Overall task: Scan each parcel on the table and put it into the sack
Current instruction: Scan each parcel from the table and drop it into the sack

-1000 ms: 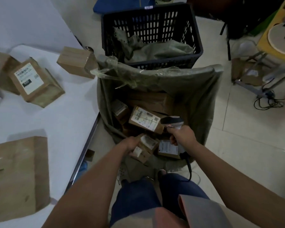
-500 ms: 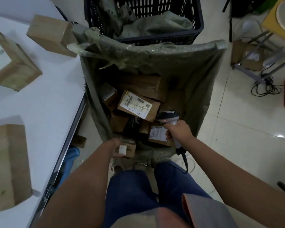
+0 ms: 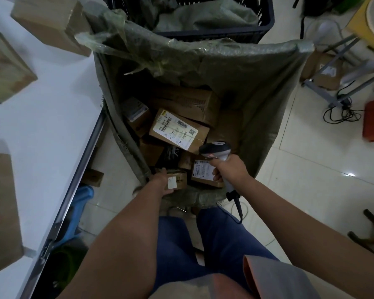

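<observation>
Left hand (image 3: 160, 183) gripping small brown cardboard parcel (image 3: 177, 179) just inside near rim of grey-green woven sack (image 3: 257, 83); right hand (image 3: 229, 169) clutching grey handheld scanner (image 3: 216, 149). We are judging parcel light, stiff; holding by edges.
</observation>
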### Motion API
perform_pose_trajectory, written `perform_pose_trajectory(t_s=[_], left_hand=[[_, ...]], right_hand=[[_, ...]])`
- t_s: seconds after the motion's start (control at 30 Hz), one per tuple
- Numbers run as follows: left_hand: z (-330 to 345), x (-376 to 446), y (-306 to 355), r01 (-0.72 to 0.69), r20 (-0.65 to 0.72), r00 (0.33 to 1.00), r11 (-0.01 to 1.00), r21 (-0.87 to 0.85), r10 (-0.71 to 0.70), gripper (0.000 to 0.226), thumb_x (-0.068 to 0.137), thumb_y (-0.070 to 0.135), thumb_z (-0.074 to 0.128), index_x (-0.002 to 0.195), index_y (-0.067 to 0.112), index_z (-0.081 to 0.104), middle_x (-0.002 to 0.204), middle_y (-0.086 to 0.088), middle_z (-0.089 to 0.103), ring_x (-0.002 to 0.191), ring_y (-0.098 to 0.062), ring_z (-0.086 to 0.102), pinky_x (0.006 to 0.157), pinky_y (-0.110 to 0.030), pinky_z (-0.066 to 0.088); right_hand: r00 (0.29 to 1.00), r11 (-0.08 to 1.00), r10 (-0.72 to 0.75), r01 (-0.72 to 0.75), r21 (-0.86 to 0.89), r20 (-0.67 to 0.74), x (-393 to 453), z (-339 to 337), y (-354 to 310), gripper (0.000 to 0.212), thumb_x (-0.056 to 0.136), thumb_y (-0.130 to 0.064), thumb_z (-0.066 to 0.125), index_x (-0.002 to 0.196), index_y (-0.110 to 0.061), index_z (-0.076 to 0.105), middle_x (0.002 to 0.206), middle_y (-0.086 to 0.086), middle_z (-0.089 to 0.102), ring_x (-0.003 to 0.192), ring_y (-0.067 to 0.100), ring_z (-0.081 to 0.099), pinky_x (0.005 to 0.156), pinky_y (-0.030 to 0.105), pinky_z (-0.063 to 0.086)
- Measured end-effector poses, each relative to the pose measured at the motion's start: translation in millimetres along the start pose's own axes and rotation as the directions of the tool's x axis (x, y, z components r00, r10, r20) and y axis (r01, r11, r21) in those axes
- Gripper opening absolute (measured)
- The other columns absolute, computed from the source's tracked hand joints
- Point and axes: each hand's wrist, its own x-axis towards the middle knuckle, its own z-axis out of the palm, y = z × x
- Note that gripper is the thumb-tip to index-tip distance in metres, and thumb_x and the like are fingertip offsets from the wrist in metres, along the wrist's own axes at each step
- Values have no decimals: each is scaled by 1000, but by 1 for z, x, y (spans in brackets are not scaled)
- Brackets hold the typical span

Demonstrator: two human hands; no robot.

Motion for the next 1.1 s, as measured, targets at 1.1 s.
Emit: perform_pose_trajectory(t_s=[1.1], left_hand=[[-20, 48, -25, -367, 277, 914, 315, 875, 295, 67, 101, 20, 44, 158, 7, 11, 165, -10, 8, 146, -31, 27, 120, -37, 23]], right_hand=[[1000, 999, 4, -3, -41, 20, 9, 38, -15, 18, 89, -17, 64, 76, -6, 65, 64, 8, 67, 53, 18, 63, 54, 27, 51]])
